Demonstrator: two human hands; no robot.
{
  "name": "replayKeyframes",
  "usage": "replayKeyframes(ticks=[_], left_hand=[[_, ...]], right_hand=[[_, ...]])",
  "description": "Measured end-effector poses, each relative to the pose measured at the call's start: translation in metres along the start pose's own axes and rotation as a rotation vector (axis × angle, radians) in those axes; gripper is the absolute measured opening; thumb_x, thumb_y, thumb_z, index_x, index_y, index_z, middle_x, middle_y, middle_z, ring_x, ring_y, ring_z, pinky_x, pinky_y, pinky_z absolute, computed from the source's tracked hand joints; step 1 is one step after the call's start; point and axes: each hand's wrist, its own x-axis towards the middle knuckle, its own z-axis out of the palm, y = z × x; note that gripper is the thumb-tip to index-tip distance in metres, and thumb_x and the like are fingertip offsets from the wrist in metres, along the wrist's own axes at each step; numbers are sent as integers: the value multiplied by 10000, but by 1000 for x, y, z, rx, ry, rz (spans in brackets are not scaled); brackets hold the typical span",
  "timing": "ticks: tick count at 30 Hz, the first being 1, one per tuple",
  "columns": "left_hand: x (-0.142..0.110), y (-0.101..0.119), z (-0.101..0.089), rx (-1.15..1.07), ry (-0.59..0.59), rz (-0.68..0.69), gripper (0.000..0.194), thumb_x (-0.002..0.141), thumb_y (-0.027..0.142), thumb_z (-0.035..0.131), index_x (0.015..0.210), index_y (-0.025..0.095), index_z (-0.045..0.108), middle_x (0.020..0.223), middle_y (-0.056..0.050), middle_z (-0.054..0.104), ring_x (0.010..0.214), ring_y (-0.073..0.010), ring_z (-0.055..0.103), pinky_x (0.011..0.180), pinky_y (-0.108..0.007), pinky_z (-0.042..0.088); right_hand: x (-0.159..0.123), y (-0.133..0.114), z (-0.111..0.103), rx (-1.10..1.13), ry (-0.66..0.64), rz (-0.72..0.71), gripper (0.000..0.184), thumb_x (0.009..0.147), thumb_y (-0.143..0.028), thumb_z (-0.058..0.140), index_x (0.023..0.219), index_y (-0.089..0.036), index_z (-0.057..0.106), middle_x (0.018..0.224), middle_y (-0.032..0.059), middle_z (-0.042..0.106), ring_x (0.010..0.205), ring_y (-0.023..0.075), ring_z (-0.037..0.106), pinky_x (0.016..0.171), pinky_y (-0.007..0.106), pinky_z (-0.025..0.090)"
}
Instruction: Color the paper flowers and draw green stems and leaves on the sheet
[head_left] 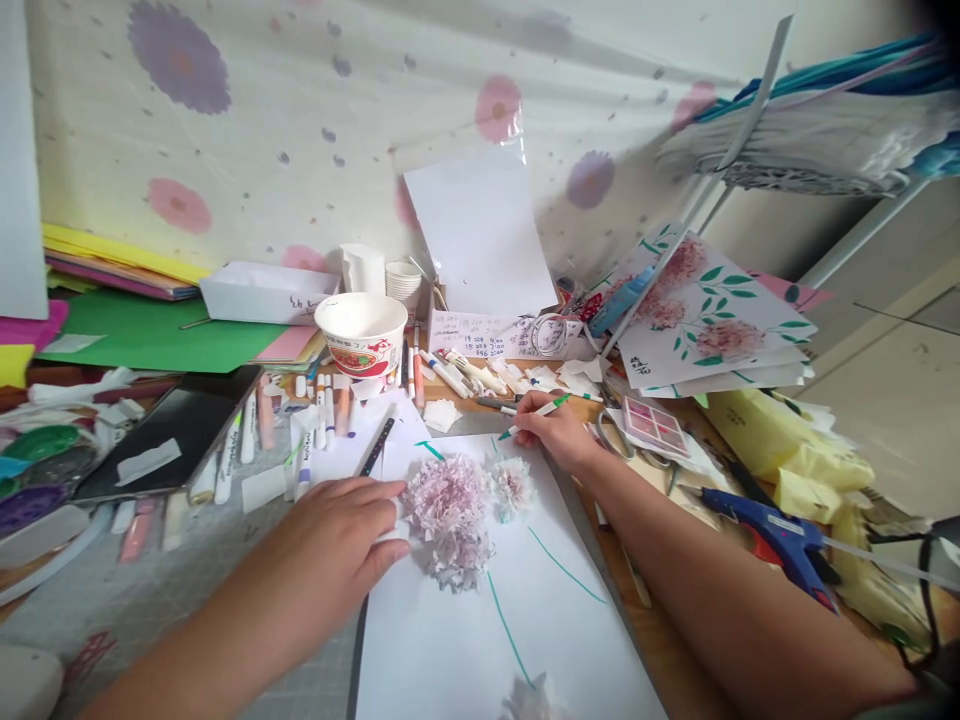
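Observation:
A white sheet of paper [420, 660] carries ruffled pink-white paper flowers [450, 505] and thin green drawn stems. My right hand [551, 430] is closed around a green marker [555, 406], its tip at the paper just above the smaller flower [513, 487]. Fingers stretched out, my left hand [356, 530] rests at the sheet's left edge, its fingertips beside the large flower cluster. Another pale flower [534, 697] is cut off by the bottom of the view. Above my left hand lies a dark dotted pen [377, 446].
Several markers [247, 425] and a black tablet-like panel [172, 430] lie at left. A paper bowl [361, 335] stands behind. At right are a pink palette [654, 425], a blue glue gun [780, 540] and finished flower pictures [712, 320].

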Motion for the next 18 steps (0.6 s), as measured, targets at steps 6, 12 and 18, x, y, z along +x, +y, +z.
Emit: replayKeyframes(ticks=[6,12,18], left_hand=[[-2,-6,0,10,28,26,286,908,452,515,815,254,700,1294,-46,678,1170,-326,633,1007,-517,486],[-3,-3,-3,12,48,40,322,909,498,488,831,272,703,1256,-33,698,1137,-309,650,968,-472,512],[-4,-5,-2,13,41,25,356,912,531,477,862,272,717,1273,-44,689,1160,-330,638,974,-513,508]], right_hand=[[0,0,3,-123,-16,-27,155,654,-291,704,642,-195,583,520,-22,625,478,118,526,497,242,388],[-3,0,6,-208,-17,-33,137,684,-291,689,656,-197,593,543,-23,631,490,118,525,499,238,374],[-1,2,6,-244,-3,-32,121,692,-259,664,641,-196,575,544,-22,628,489,112,514,488,230,365]])
